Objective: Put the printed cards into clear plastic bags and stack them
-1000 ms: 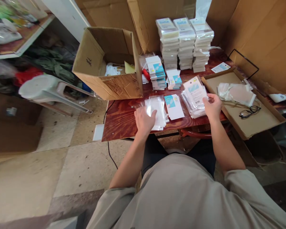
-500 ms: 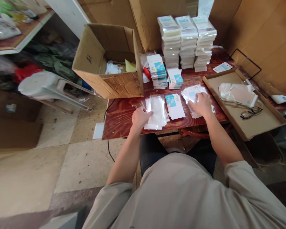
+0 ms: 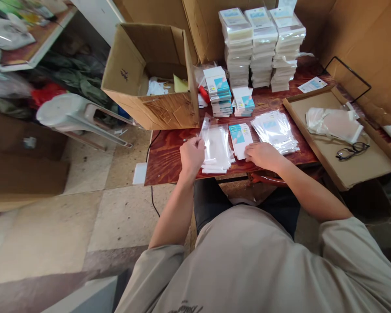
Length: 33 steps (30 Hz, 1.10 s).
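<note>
My left hand point(image 3: 192, 157) is closed in a pinch on the edge of a clear plastic bag point(image 3: 206, 126) at the left side of a pile of clear bags point(image 3: 217, 148). Beside that pile lies a short stack of white and blue printed cards point(image 3: 241, 138). The fingertips of my right hand point(image 3: 263, 155) rest on the lower right corner of these cards, fingers stretched out; its thumb is hard to see. Farther right, filled clear bags point(image 3: 275, 130) lie in a loosely fanned pile, apart from my right hand.
A cardboard box point(image 3: 163, 108) stands at the back left of the red table point(image 3: 169, 161). Card stacks point(image 3: 220, 93) and tall stacks of bagged cards point(image 3: 237, 52) stand behind. A shallow cardboard tray point(image 3: 352, 171) with eyeglasses point(image 3: 352, 151) lies right; a white stool point(image 3: 61, 113) stands left.
My right hand has moved left, off the pile of filled bags and onto the printed cards. My left hand has drawn its fingers together at the bag's edge, and the bag's top has lifted.
</note>
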Available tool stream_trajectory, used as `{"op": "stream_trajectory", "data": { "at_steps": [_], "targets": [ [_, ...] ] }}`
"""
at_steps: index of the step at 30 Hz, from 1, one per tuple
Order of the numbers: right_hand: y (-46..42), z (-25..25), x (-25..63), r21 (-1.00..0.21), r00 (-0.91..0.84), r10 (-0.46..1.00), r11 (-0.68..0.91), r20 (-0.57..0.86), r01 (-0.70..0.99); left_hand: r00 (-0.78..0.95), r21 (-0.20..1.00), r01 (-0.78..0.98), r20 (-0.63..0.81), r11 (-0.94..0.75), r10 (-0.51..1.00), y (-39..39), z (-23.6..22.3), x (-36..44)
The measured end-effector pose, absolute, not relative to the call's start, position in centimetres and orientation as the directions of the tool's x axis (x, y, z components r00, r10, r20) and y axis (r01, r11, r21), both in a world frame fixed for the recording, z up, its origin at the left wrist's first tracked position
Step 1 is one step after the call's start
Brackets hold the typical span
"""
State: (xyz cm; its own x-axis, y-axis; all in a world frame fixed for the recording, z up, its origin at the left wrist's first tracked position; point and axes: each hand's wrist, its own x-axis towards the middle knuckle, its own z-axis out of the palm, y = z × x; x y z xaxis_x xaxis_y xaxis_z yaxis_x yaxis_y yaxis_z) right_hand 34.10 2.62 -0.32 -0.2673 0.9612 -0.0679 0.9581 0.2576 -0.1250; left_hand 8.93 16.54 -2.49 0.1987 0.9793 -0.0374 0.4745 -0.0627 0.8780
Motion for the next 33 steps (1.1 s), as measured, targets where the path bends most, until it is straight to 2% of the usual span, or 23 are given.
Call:
{"op": "stream_trajectory", "data": {
  "at_steps": [1, 3, 5, 6, 7, 8, 9, 10, 11, 12, 14, 16, 22, 27, 30, 33],
  "targets": [
    [2.6, -0.4, 34.3, -0.141, -0.248, 0.968, 0.24, -0.045, 0.961, 0.181, 0.944, 0.33, -0.085, 0.021, 0.98, 16.4, -2.8, 9.2],
    [2.3, -0.4, 34.8, -0.167, -0.178, 0.983, 0.181, 0.032, 0.969, 0.152, 0.986, 0.087, -0.157, 0.145, 0.976, 16.2, -3.3, 9.8],
    [1.5, -0.3, 35.3, -0.17, -0.069, 0.989, 0.091, 0.13, 0.981, 0.12, 0.978, -0.051, -0.196, 0.203, 0.973, 16.0, -3.6, 10.6],
    [0.9, -0.2, 35.3, -0.214, 0.027, 0.977, 0.02, 0.212, 0.977, 0.097, 0.973, -0.095, -0.2, 0.209, 0.975, 15.9, -3.8, 10.9],
    [0.2, 0.0, 35.2, -0.318, 0.159, 0.939, -0.058, 0.304, 0.946, 0.077, 0.969, -0.132, -0.202, 0.211, 0.976, 15.7, -3.8, 11.3],
    [-0.6, 0.1, 34.9, -0.488, 0.322, 0.872, -0.114, 0.369, 0.865, 0.061, 0.963, -0.164, -0.204, 0.212, 0.977, 15.6, -3.9, 11.6],
    [-1.5, 0.3, 34.5, -0.684, 0.482, 0.798, -0.124, 0.362, 0.719, 0.054, 0.958, -0.193, -0.204, 0.211, 0.978, 15.4, -4.0, 11.9],
    [-2.3, 0.3, 33.9, -0.85, 0.6, 0.749, -0.096, 0.281, 0.518, 0.048, 0.954, -0.219, -0.199, 0.204, 0.979, 15.3, -4.0, 12.2],
    [-3.2, 0.3, 33.1, -0.95, 0.645, 0.748, -0.063, 0.159, 0.307, 0.045, 0.951, -0.241, -0.19, 0.195, 0.981, 15.1, -4.1, 12.5],
    [-3.9, 0.2, 32.3, -0.988, 0.625, 0.779, -0.059, 0.043, 0.142, 0.043, 0.948, -0.258, -0.179, 0.184, 0.983, 14.9, -4.1, 12.9],
    [-4.8, -0.4, 30.8, -0.993, 0.554, 0.824, -0.103, -0.113, -0.049, 0.048, 0.945, -0.277, -0.164, 0.171, 0.985, 14.5, -4.1, 13.5],
    [-4.9, -1.2, 29.8, -0.985, 0.555, 0.815, -0.125, -0.168, -0.115, 0.055, 0.943, -0.282, -0.166, 0.175, 0.985, 14.0, -4.1, 14.0],
    [-3.4, -3.0, 28.7, -0.989, 0.706, 0.699, -0.007, -0.109, -0.145, 0.085, 0.939, -0.267, -0.201, 0.217, 0.976, 11.9, -3.5, 14.5],
    [-2.0, -4.0, 27.2, -0.991, 0.773, 0.632, 0.063, -0.051, -0.117, 0.219, 0.925, -0.305, -0.164, 0.227, 0.962, 9.6, -2.9, 14.8],
    [-1.4, -4.3, 27.6, -0.988, 0.726, 0.686, 0.077, -0.044, -0.133, 0.297, 0.932, -0.282, -0.142, 0.228, 0.944, 9.0, -2.3, 14.3],
    [-1.1, -3.7, 28.4, -0.953, 0.514, 0.854, 0.089, -0.077, -0.291, 0.462, 0.934, -0.193, -0.184, 0.301, 0.868, 8.8, -1.5, 13.4]
  ]
}}
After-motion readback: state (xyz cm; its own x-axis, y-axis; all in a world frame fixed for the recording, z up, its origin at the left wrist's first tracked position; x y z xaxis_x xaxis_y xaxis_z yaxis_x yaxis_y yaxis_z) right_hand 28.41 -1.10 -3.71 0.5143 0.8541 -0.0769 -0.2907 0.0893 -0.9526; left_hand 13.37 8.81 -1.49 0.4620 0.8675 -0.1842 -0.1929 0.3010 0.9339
